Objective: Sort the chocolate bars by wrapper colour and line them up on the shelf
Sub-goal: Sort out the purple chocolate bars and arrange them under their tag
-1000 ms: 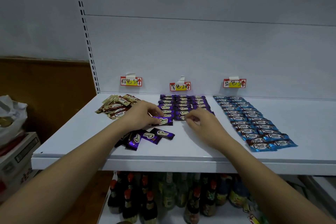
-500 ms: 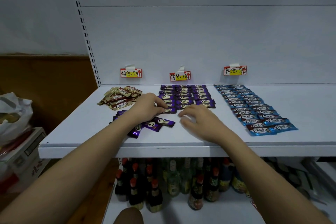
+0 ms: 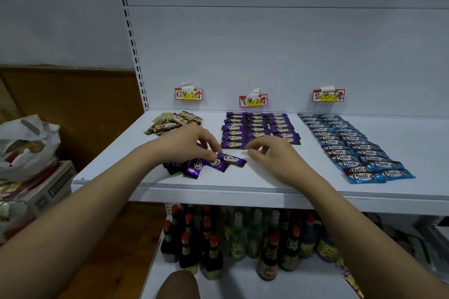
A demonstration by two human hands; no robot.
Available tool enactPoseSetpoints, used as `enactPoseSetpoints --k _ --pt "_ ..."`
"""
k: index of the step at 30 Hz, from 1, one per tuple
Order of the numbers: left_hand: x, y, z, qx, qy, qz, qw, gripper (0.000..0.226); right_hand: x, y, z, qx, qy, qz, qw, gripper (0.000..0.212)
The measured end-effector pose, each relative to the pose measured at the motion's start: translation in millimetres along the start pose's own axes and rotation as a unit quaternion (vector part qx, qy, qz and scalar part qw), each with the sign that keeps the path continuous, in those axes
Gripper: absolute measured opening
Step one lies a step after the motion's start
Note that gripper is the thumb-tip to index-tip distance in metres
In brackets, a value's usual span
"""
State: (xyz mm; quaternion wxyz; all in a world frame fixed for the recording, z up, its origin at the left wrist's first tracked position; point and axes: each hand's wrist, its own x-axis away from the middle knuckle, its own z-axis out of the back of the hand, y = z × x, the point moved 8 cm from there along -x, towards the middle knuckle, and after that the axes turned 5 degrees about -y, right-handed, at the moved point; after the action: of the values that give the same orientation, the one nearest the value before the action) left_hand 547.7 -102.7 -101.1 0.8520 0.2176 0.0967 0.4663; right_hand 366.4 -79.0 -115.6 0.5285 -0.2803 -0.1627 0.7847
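On the white shelf (image 3: 267,184), purple chocolate bars (image 3: 257,128) lie in three neat columns under the middle label. Blue bars (image 3: 352,148) form two long columns on the right. Brown bars (image 3: 172,122) lie in a loose heap at the back left. A small pile of loose purple bars (image 3: 194,168) sits near the front edge. My left hand (image 3: 187,143) reaches over this pile, thumb and fingertips pinching the left end of one purple bar (image 3: 230,160). My right hand (image 3: 274,155) hovers just right of that bar, fingers loosely curled, holding nothing.
Three price labels (image 3: 253,100) are stuck on the back panel, one above each group. Several bottles (image 3: 238,238) stand on the lower shelf. A white plastic bag (image 3: 26,143) and a cardboard box (image 3: 48,184) sit to the left.
My left hand drew back from the purple rows to the loose pile and took hold of a bar. My right hand pulled back toward the front. The camera tilted a little.
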Motion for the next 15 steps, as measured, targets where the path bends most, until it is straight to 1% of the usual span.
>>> enactPoseSetpoints --k 3,6,9,12,15 --pt "5 -1 -8 -0.025 -0.029 0.001 0.999 0.022 -5 -13 -12 -0.032 -0.026 0.005 0.999 0.017" --pt "6 -2 -7 -0.026 -0.022 0.003 0.999 0.024 -10 -17 -26 -0.011 -0.059 0.007 0.998 0.027" --pt "4 -2 -6 -0.051 -0.019 0.009 0.998 0.027 -15 -10 -27 -0.035 -0.057 -0.013 0.998 0.030" --pt "3 -3 -2 -0.059 0.013 0.013 0.998 0.024 -14 -1 -25 -0.077 -0.052 -0.038 0.995 0.025" --pt "2 -3 9 0.012 0.086 0.004 0.996 0.012 -12 4 -19 -0.122 -0.023 -0.047 0.991 0.012"
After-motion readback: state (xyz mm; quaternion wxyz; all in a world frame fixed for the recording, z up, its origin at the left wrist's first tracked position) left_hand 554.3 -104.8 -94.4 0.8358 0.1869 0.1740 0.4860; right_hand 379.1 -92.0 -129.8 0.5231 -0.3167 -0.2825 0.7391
